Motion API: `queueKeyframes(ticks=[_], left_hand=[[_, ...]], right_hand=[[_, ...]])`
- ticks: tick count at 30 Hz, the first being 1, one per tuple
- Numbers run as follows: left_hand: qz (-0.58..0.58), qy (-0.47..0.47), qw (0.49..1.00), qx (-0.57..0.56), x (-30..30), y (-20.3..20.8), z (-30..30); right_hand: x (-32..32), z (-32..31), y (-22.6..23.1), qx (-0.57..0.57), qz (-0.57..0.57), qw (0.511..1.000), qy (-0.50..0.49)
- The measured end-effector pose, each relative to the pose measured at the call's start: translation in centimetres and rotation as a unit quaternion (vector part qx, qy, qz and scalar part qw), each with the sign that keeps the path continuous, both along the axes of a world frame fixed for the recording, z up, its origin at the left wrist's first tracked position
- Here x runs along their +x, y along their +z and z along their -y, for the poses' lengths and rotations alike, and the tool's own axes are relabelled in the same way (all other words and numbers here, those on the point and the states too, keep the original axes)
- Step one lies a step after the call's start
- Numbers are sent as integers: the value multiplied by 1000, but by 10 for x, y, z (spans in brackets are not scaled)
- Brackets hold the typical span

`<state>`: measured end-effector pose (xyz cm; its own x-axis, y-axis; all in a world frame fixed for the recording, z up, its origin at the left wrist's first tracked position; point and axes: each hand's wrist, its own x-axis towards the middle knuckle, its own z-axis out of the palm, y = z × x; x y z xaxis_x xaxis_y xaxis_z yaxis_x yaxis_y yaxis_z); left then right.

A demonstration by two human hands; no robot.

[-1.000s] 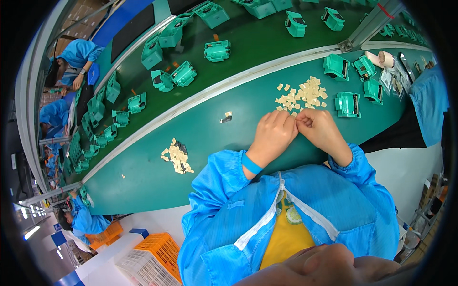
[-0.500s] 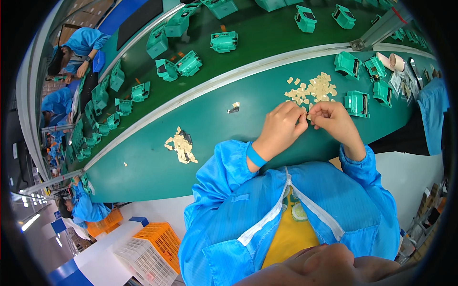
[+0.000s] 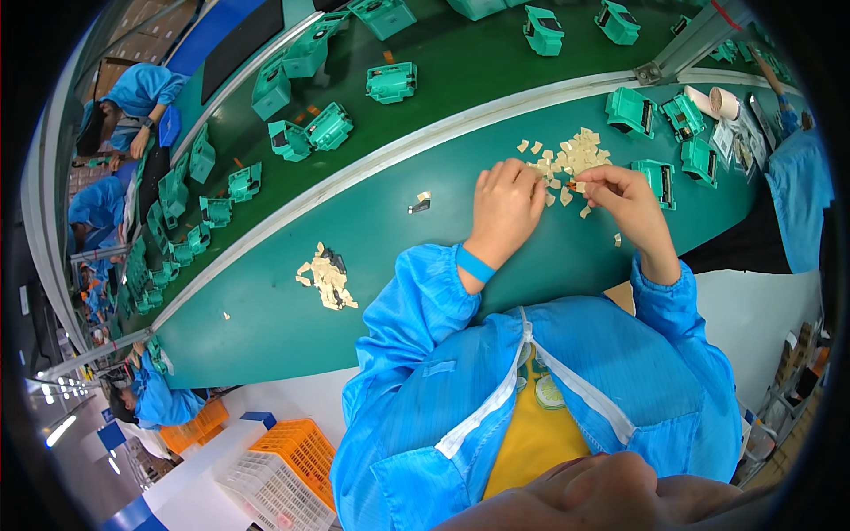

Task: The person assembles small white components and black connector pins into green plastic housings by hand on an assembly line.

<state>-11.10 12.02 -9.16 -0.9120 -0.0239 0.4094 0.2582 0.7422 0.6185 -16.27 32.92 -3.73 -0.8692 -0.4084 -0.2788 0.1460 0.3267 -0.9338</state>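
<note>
My left hand, with a blue band at the wrist, is at the near left edge of a pile of small cream-coloured pieces. Its fingers bend down and away, and the tips are hidden behind the hand. Beside the pile, my right hand is closed in a pinch on a small cream piece with an orange-brown part. Single cream pieces lie below it, one of them a loose cream piece near my right wrist. Just beyond the right hand stands a green plastic housing.
More green housings stand at the right, beside a pale roll and plastic bags. A second heap of cream and dark scraps lies left. Beyond a metal rail, a belt carries several housings. Co-workers sit at left; a blue sleeve shows right.
My hands have moved apart: the left went up and left toward the pile, while the right keeps its pinch. A loose cream piece now lies near my right wrist. The view has shifted slightly.
</note>
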Motion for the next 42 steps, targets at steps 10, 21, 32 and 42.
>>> queueKeyframes(ticks=[10, 21, 32, 42], left_hand=[[52, -143, 970, 191, 3, 12, 5], [139, -113, 933, 312, 11, 20, 4], [96, -100, 965, 222, 13, 19, 5], [-56, -26, 998, -16, 20, 12, 13]], right_hand=[[3, 11, 9, 39, -113, 990, 72], [15, 29, 15, 76, -280, 956, 54], [5, 32, 6, 118, -333, 931, 86], [-27, 20, -48, 143, -333, 932, -16]])
